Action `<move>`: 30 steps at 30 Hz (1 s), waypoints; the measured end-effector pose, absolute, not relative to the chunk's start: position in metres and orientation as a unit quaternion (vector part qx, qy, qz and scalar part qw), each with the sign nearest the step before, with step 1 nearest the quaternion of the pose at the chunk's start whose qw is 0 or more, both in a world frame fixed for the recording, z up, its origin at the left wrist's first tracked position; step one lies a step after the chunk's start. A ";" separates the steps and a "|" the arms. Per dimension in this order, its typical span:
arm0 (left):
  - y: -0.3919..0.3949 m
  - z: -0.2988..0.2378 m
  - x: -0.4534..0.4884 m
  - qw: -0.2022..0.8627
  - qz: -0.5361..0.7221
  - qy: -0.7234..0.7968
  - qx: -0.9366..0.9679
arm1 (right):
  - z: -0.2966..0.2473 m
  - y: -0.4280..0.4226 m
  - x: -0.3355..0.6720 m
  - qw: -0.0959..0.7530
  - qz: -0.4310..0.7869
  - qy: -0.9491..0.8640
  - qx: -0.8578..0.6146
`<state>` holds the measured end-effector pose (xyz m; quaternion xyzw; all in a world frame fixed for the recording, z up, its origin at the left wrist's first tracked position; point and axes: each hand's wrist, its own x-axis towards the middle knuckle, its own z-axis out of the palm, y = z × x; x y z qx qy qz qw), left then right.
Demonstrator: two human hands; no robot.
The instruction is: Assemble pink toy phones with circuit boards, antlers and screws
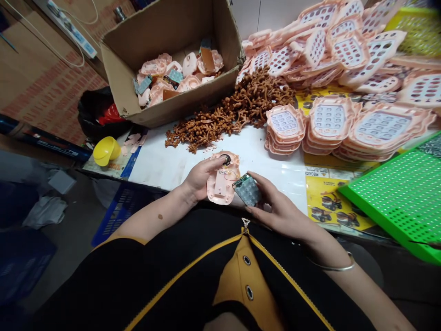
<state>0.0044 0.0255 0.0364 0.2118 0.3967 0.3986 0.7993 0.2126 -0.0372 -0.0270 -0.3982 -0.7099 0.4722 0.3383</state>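
My left hand (200,177) grips a pink plastic shell (220,184) by its left side, near the table's front edge. Its thumb presses on a round dark speaker (225,160) at the shell's top. Thin wires run from the shell to a small circuit board with a grey rubber keypad (248,190). That keypad board is pinched between the thumb and fingers of my right hand (270,200), tilted just right of the shell. The underside of the board is hidden.
A cardboard box (179,108) holds pink shells with keypads. Behind my hands lies a heap of brown plastic parts (220,119). Stacked pink faceplates (284,124) stand at the right, beside a green perforated tray (396,197). A yellow cup (106,151) sits at the left.
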 end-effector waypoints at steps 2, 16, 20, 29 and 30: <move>0.026 0.032 0.005 0.782 0.413 0.401 0.238 | -0.023 -0.040 0.217 0.380 0.466 -0.681 -0.417; 0.021 0.014 0.005 0.792 0.362 0.405 0.280 | 0.033 -0.016 0.226 0.460 0.235 -0.745 -0.422; 0.020 0.010 0.004 0.813 0.353 0.387 0.255 | 0.043 -0.004 0.216 0.473 0.166 -0.722 -0.477; 0.017 0.004 -0.001 0.849 0.314 0.330 0.268 | 0.027 0.023 0.199 0.500 0.394 -0.552 -0.539; 0.017 0.005 -0.003 0.845 0.317 0.335 0.272 | 0.027 0.025 0.198 0.501 0.398 -0.547 -0.540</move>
